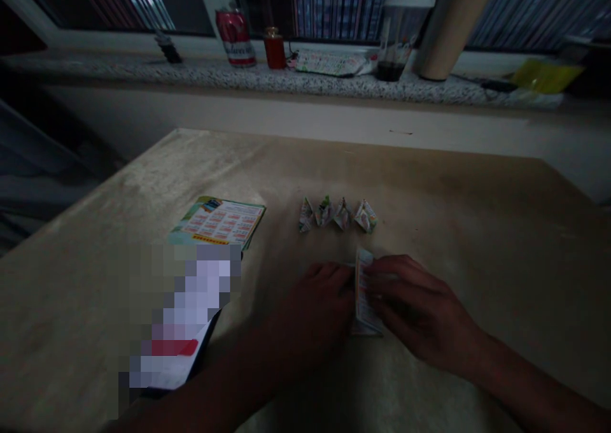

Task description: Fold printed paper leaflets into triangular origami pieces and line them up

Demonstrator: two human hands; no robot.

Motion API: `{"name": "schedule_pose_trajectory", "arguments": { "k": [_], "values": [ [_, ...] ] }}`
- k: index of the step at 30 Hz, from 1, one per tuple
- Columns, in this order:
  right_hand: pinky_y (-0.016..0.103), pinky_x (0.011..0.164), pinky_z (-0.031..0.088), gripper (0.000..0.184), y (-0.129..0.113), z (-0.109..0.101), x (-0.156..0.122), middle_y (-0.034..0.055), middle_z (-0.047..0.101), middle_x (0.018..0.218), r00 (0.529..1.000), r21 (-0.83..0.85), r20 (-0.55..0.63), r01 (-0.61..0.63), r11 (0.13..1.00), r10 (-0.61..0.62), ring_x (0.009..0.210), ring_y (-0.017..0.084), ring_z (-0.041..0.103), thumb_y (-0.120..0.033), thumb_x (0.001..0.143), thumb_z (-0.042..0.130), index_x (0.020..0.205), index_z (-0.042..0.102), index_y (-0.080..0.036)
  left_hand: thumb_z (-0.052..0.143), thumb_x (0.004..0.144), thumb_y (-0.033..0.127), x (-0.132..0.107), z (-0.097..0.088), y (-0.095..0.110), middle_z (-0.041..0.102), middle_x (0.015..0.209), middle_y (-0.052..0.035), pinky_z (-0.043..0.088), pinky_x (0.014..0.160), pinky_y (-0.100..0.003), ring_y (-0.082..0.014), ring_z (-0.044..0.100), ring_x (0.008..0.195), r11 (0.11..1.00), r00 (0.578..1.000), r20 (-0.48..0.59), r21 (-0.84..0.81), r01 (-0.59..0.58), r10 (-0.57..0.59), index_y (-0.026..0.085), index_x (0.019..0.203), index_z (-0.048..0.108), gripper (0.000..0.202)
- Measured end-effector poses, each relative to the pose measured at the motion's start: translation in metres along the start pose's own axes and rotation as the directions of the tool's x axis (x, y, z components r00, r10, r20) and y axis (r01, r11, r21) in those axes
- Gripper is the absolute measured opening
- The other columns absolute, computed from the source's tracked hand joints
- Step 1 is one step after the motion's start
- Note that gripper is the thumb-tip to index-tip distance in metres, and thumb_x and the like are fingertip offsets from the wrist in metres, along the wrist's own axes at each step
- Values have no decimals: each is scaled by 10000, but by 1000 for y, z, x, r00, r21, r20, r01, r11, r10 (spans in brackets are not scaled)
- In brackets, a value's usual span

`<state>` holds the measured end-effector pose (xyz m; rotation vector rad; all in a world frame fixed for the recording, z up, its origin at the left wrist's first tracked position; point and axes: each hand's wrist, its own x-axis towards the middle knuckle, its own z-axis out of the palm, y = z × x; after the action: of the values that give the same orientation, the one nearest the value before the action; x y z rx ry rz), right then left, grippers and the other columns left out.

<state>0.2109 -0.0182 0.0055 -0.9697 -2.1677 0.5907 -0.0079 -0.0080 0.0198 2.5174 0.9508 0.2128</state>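
Both of my hands rest on a tan table and meet over a narrow folded strip of printed paper. My left hand presses its left edge with curled fingers. My right hand pinches the strip from the right, fingers closed on it. Just beyond the hands, a row of several small folded paper pieces stands on the table. The light is dim.
A stack of printed leaflets lies to the left, with a blurred-out flat item nearer me. Behind the table, a stone windowsill holds a red can, a small red jar, a plastic cup and a cardboard tube.
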Motion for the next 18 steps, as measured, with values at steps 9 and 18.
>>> {"name": "schedule_pose_trajectory", "arguments": {
  "k": [9, 18],
  "values": [
    [512, 1110, 440, 196, 10, 7, -3, 110, 708, 1199, 978, -135, 130, 181, 974, -164, 1224, 276, 601, -142, 903, 662, 1082, 681, -219, 544, 903, 48, -13, -17, -16, 618, 1273, -122, 464, 1039, -488, -287, 577, 1158, 985, 986, -26, 48, 166, -165, 132, 1181, 646, 307],
    [505, 1175, 358, 201, 9, 9, -3, 121, 676, 1256, 968, -115, 191, 187, 976, -163, 1277, 259, 559, -122, 930, 630, 1113, 689, -181, 538, 932, 88, -15, -14, -14, 598, 1284, -127, 485, 1032, -479, -281, 567, 1156, 975, 979, -22, 93, 203, -201, 128, 1134, 652, 235]
  ]
}}
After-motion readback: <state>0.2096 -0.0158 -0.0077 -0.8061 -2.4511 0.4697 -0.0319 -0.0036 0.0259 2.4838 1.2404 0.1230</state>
